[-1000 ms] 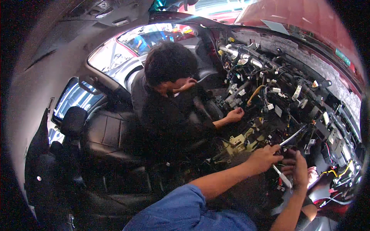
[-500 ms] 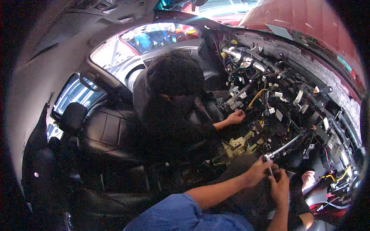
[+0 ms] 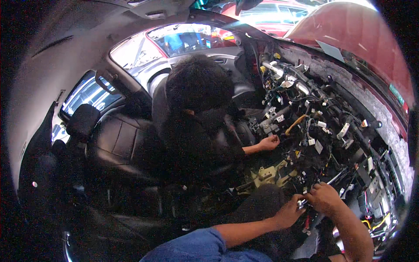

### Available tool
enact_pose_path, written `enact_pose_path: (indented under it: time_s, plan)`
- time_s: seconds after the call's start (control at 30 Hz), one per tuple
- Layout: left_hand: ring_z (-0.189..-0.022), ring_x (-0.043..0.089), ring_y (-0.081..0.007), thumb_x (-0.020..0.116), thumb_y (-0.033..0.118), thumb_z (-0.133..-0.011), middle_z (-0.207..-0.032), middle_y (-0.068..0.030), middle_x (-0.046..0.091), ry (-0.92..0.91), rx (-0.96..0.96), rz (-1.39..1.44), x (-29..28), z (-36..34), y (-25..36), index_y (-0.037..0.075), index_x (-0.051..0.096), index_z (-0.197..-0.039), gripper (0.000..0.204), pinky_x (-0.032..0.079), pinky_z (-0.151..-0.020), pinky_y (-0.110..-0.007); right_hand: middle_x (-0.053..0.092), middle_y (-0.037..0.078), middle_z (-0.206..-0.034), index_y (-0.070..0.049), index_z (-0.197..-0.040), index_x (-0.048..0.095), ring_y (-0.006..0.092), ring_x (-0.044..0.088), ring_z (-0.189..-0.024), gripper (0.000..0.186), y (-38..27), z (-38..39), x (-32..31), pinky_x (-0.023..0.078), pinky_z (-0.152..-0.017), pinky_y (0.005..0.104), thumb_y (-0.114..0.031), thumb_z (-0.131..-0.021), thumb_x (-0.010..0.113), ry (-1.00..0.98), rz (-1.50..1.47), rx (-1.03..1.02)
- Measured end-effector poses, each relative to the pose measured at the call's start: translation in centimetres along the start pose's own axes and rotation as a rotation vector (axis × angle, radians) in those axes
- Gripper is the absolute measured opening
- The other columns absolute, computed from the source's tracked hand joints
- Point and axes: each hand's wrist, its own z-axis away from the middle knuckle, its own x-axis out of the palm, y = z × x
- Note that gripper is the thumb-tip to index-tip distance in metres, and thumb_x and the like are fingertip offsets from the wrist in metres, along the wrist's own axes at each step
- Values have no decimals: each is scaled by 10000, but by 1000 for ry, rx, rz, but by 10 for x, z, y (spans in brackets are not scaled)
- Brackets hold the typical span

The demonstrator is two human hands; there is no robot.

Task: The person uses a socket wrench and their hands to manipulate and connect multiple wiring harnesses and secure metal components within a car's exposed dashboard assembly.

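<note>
My left hand [image 3: 289,212], at the end of a blue-sleeved arm, is closed around the silver head of a socket wrench [image 3: 301,203]. Just beyond it, my right hand [image 3: 324,197] is curled over the middle of the tool and hides part of it. Past the right knuckles the wrench's long silver extension bar [image 3: 337,176] slants up into the exposed wiring [image 3: 321,144] of the stripped dashboard. The tip of the bar is lost among dark parts. Something thin and red [image 3: 307,222] shows below my hands.
A co-worker in dark clothes [image 3: 196,96] leans in at the left, one hand [image 3: 269,143] near the wiring. A yellowish bracket [image 3: 267,175] lies between us. A bare metal crossbeam [image 3: 290,78] runs along the dash. Black leather seats [image 3: 118,142] stand at the left.
Both my hands and the wrench have moved lower in the picture. My right hand has shifted from beside the wrench handle to over the bar. The view has also turned slightly.
</note>
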Motion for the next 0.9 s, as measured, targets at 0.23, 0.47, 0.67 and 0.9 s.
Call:
enact_pose_path:
  time_s: [0.23,0.47,0.67,0.9]
  plan:
    - [-931,629,-210,537,236,-971,-954,-95,617,-19,-492,733,12,0,9,42,260,-1344,504,488,-887,-358,628,52,-887,-134,-929,648,251,571,-965,200,7,-7,-1,469,-870,401,-234,-766,590,103,33,-109]
    - [-1041,582,-200,563,218,-964,-1128,-108,564,-42,-397,758,26,3,3,43,240,-1365,543,476,-917,-352,603,78,-960,-98,-928,631,263,561,-951,228,7,7,5,506,-776,391,-266,-781,584,61,17,-81]
    - [-1000,552,-174,596,139,-934,-1158,-86,538,-11,-421,688,15,-2,7,45,273,-1362,544,470,-890,-335,594,88,-1007,-98,-998,623,272,581,-946,268,-5,2,-3,523,-774,385,-271,-795,599,116,-2,-11]
    - [-1014,562,-170,552,121,-951,-1137,-74,543,-82,-416,844,-8,1,58,48,336,-1297,415,470,-893,-323,591,104,-976,-64,-1009,594,293,598,-933,289,3,3,-12,531,-755,394,-265,-801,598,97,-52,-82]
